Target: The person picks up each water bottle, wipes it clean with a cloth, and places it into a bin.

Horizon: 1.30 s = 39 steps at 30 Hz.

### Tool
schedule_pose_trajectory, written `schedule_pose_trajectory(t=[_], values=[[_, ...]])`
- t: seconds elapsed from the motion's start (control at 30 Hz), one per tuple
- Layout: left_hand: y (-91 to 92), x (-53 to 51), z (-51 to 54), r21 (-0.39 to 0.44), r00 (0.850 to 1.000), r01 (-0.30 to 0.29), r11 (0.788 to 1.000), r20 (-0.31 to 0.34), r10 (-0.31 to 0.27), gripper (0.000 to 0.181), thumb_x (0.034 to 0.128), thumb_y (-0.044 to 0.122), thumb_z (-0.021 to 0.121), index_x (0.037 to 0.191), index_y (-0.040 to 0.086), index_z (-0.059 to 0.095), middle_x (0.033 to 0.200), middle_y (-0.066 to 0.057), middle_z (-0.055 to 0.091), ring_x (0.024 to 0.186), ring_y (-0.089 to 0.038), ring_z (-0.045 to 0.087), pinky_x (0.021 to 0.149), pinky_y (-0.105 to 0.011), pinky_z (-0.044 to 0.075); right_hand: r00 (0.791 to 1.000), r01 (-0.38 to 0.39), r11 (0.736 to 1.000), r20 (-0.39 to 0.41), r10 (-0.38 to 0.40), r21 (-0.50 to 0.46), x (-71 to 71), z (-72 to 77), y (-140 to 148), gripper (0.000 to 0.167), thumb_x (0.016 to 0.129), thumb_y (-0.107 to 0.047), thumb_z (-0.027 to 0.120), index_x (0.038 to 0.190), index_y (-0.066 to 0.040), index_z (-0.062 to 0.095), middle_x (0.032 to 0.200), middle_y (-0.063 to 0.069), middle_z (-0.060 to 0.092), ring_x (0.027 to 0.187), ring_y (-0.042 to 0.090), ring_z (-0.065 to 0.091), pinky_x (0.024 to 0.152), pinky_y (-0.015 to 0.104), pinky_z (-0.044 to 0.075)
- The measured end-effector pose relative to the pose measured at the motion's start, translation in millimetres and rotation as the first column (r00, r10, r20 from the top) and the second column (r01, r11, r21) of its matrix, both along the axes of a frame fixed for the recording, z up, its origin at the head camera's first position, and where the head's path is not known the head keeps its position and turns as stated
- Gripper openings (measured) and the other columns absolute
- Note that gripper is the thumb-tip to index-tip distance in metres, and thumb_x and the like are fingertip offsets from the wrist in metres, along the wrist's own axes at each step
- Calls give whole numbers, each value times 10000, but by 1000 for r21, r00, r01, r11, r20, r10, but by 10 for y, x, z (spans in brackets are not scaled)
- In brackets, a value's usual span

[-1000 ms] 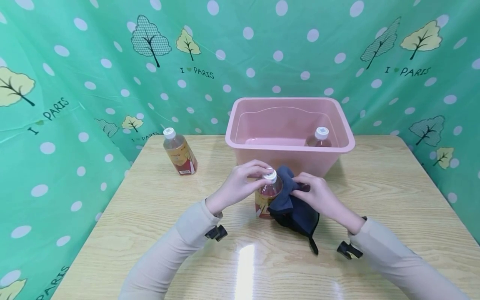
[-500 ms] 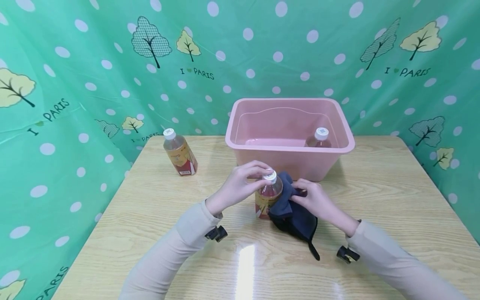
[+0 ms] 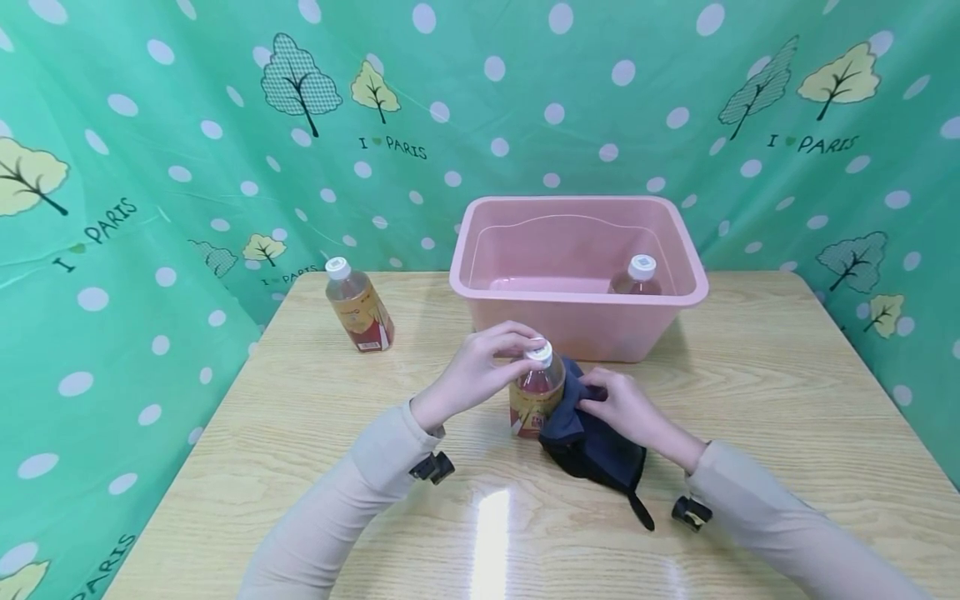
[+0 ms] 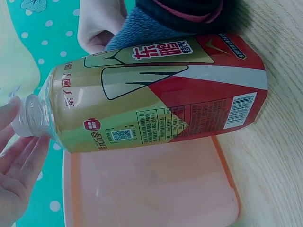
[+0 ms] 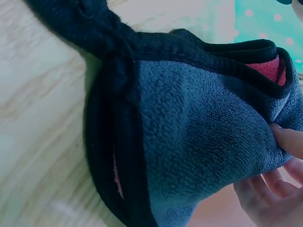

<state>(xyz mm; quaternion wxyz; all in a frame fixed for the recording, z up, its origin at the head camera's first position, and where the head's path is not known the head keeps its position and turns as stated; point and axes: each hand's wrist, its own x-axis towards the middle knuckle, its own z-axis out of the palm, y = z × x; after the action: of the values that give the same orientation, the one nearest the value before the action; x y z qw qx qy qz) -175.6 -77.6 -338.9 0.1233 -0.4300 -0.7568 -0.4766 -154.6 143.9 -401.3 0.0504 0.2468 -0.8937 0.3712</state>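
A drink bottle (image 3: 531, 408) with a yellow and red label stands upright on the table. My left hand (image 3: 495, 354) pinches its white cap (image 3: 540, 353) between thumb and fingers; in the left wrist view the same bottle (image 4: 156, 94) fills the middle. Against the bottle's right side lies a dark blue-grey cloth (image 3: 600, 446) with black edging and a hanging loop. My right hand (image 3: 622, 408) pinches the cloth near its top. Up close in the right wrist view, the fuzzy cloth (image 5: 199, 127) is folded, with pink showing inside a fold.
Behind the hands stands a pink plastic bin (image 3: 577, 329), holding another bottle (image 3: 640, 277) at its right side. A further bottle (image 3: 362, 310) stands at the table's back left. A green patterned curtain (image 3: 517, 92) hangs behind the wooden table (image 3: 315, 450).
My right hand has moved down and slightly toward me along the bottle's side, and the cloth has moved with it. My left hand stays on the cap; the bottle has not moved.
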Motion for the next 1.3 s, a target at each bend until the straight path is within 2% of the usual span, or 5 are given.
schedule_pose_trajectory(t=[0.23,0.53,0.8,1.03,1.3], values=[[-2,2,-7,-2,1000,-9,1000,-4,9,182,765,39,673,931,-34,654,959,-103,608,860,-137,598,759,-173,495,1000,0,999,8,0,40,-26,-75,-8,178,716,35,676,890,56,643,883,145,631,849,275,590,752,414,485],[-9,3,-21,3,1000,-12,1000,-2,12,185,760,31,674,930,-38,652,958,-105,607,860,-135,600,759,-176,497,995,-5,998,98,-1,64,-43,-145,-10,200,746,20,655,937,73,628,937,184,621,910,311,579,787,434,480],[-9,1,-9,-13,1000,-14,1000,-12,14,190,771,49,670,944,-27,647,962,-94,611,840,-128,610,756,-177,497,993,-3,998,121,-5,66,-38,-164,3,205,755,8,652,951,66,629,949,175,618,919,306,576,802,439,475],[-13,-7,26,-61,998,-28,998,-59,24,177,781,61,664,943,-7,651,948,-77,615,818,-101,605,715,-171,498,996,23,999,86,-26,29,2,-134,37,186,731,3,682,910,33,648,912,131,631,896,283,581,799,430,471],[7,7,28,-90,996,-60,994,-76,53,173,777,59,668,936,-4,645,949,-79,611,807,-121,607,733,-147,489,997,61,998,55,-60,-18,115,-61,126,200,727,28,677,923,35,645,932,139,626,896,278,577,783,416,474]])
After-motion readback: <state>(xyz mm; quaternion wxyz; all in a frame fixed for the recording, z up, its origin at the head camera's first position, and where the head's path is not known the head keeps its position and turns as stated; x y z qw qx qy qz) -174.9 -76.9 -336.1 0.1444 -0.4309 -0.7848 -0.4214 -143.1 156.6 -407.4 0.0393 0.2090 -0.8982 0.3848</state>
